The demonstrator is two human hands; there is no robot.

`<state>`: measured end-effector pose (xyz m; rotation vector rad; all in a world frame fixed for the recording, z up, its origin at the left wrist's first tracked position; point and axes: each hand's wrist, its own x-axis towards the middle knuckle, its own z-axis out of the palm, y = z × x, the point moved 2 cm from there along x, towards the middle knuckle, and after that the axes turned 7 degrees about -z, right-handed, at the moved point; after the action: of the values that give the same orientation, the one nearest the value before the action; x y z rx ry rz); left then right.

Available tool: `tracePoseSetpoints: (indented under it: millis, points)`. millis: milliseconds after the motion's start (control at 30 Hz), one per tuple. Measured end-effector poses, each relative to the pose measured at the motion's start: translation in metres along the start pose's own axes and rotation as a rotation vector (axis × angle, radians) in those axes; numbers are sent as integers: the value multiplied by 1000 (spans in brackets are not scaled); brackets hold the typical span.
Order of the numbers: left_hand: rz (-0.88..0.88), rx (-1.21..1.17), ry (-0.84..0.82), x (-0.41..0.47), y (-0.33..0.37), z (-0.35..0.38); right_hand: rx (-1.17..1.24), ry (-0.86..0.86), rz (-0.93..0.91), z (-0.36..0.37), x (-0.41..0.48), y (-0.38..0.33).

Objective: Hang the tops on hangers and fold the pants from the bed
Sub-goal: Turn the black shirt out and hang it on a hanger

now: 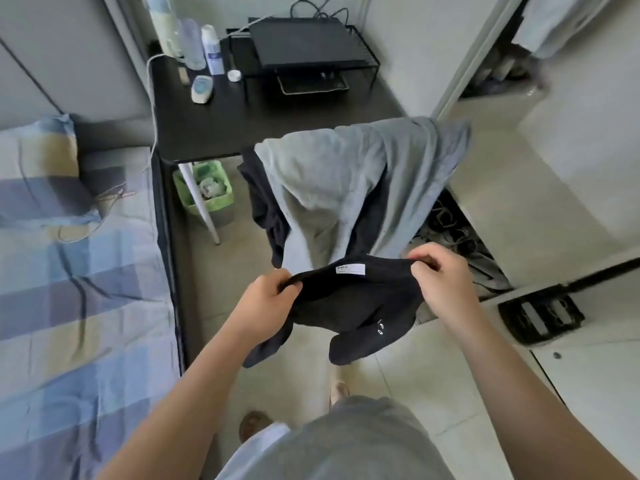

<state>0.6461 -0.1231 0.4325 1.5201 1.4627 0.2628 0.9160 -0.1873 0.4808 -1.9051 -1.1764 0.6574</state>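
Observation:
I hold a pair of black shorts up in front of me by the waistband, with a white label showing inside. My left hand pinches the waistband's left end and my right hand pinches its right end. The legs hang down toward the floor, one with small white lettering. Behind the shorts a grey garment lies draped over a chair back, on top of a dark garment. The bed, with a blue and yellow checked sheet, is at my left, with a thin wire hanger lying near the pillow.
A black desk stands ahead with bottles, a small stand and a black device. Under it sits a green bin. An open wardrobe with cables and dark things at its bottom is on the right. Pale floor tiles lie below.

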Motion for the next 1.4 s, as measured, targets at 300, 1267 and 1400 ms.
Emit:
tracePoseSetpoints:
  millis: [300,1267,1400]
  points:
    - [226,-60,-114,55,165,80,90,242,-37,-138,57,40]
    - [1036,-336,-27,177,766,44,194,917,-585,-502,362,-198]
    - [1135,-370,-50,184,842,19,53,1005,-642,-551,389,-255]
